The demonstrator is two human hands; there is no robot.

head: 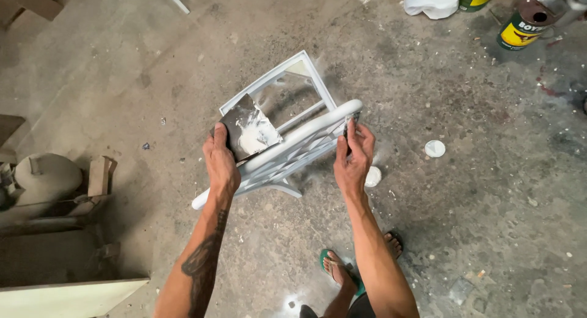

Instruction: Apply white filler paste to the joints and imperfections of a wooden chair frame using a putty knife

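A white-primed wooden chair stands on the concrete floor below me, seen from above over its curved top rail. My left hand holds a dark sheet of sandpaper, smeared with white dust, against the left part of the rail. My right hand pinches a small dark scrap of abrasive against the rail's right end. My foot in a green sandal is beneath the chair.
Two round white lids lie on the floor right of the chair. A yellow paint can and a white plastic bag sit at the top right. Wooden pieces and a board crowd the left edge.
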